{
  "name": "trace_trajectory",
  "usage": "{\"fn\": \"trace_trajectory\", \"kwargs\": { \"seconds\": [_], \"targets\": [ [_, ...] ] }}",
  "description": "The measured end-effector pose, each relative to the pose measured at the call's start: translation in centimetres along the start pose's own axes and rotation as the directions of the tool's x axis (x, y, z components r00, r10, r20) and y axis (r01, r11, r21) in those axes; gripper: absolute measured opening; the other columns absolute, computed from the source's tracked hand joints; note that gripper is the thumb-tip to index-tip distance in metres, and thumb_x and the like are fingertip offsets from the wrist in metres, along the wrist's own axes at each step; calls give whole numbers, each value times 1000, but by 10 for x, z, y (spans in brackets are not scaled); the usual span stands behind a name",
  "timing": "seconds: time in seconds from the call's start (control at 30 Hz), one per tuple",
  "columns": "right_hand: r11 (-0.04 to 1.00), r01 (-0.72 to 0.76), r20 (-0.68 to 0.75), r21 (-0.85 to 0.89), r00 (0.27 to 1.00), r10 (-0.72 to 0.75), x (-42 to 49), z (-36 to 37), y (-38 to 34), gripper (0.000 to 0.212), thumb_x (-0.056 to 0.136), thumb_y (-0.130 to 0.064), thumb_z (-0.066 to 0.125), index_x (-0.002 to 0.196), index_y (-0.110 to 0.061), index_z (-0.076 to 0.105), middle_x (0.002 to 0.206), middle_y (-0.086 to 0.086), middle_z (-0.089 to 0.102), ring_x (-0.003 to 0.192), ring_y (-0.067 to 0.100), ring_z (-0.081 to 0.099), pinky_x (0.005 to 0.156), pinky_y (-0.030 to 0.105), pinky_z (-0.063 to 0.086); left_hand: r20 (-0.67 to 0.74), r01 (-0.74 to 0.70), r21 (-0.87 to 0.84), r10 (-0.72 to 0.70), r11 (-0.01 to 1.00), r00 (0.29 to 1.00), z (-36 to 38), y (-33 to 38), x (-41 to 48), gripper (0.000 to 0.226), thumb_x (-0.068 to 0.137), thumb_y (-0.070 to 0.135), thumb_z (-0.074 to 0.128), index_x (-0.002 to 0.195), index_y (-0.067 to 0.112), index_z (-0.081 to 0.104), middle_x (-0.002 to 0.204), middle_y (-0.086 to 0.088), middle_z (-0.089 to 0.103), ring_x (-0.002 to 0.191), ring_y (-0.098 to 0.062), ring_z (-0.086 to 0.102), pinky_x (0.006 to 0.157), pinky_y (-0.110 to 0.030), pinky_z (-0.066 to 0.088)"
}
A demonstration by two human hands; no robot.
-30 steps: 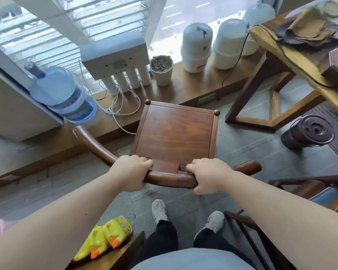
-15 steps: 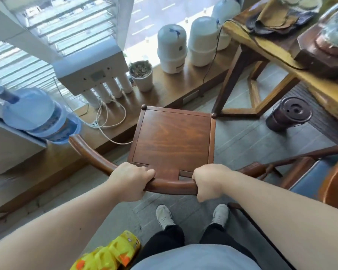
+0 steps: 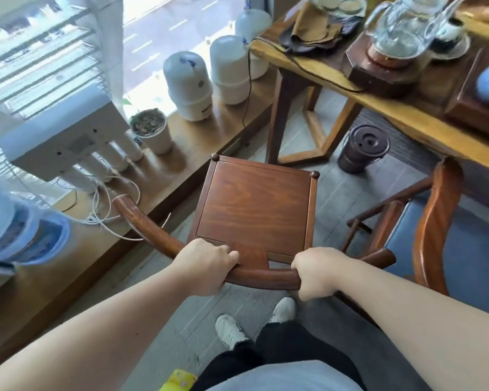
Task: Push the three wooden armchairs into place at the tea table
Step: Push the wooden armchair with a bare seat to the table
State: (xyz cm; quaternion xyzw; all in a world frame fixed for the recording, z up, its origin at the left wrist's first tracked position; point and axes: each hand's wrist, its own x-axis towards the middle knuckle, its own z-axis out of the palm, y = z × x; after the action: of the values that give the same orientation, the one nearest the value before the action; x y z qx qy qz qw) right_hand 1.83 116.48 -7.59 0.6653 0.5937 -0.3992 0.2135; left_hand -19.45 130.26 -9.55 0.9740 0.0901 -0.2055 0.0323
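Your left hand [image 3: 206, 268] and right hand [image 3: 316, 273] are both wrapped tight around the curved back rail of the armchair [image 3: 254, 210], spaced apart for even steering. The chair stands on the floor, short of the counter [image 3: 407, 119] end, its seat facing the windowsill. A second armchair [image 3: 435, 221] already sits just beside the counter.
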Motion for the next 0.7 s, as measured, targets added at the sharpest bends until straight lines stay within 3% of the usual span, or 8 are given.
{"fn": "trace_trajectory", "kwargs": {
  "seconds": [0.1, 0.27, 0.43, 0.57, 0.7],
  "targets": [
    [1000, 22, 4, -1, 1000, -22, -1, -4, 15, 19, 61, -37, 61, 75, -24, 60, 67, -4, 61, 61, 16, 58, 53, 30, 50, 17, -30, 21, 30, 999, 999, -12, 1, 12, 27, 70, 34, 52, 91, 20, 44, 82, 1, 55, 56, -29, 57, 45, -32, 31],
    [997, 67, 44, 37, 997, -68, 3, -5, 22, 27, 62, -45, 64, 82, -28, 58, 70, -8, 61, 65, 12, 57, 54, 30, 47, -1, -64, -14, 64, 998, 998, -13, -2, 13, 35, 71, 40, 55, 94, 21, 38, 83, 1, 53, 57, -28, 57, 44, -34, 42],
    [995, 72, 50, 65, 996, -76, -2, -7, 20, 25, 63, -45, 62, 81, -30, 53, 73, -9, 59, 67, 10, 55, 54, 31, 42, -2, -62, -20, 62, 998, 998, -10, -23, 2, 36, 71, 43, 49, 99, 21, 45, 86, 4, 58, 71, -24, 60, 54, -36, 47],
    [989, -43, 202, 140, 979, 14, 1, -22, 15, 29, 57, -41, 69, 77, -21, 67, 69, -1, 68, 59, 13, 61, 49, 29, 47, 76, 30, 42, -34, 999, 997, -12, -32, 1, 19, 67, 36, 47, 78, 22, 50, 59, 5, 53, 49, -25, 52, 46, -28, 36],
    [984, -134, 220, 120, 970, 105, 6, -24, 8, 23, 56, -35, 68, 74, -22, 64, 57, -5, 62, 53, 13, 58, 47, 27, 44, 59, -69, 62, 65, 996, 996, -5, -42, 6, 11, 66, 29, 49, 70, 21, 43, 54, 6, 50, 43, -24, 46, 44, -26, 30]
  ]
}}
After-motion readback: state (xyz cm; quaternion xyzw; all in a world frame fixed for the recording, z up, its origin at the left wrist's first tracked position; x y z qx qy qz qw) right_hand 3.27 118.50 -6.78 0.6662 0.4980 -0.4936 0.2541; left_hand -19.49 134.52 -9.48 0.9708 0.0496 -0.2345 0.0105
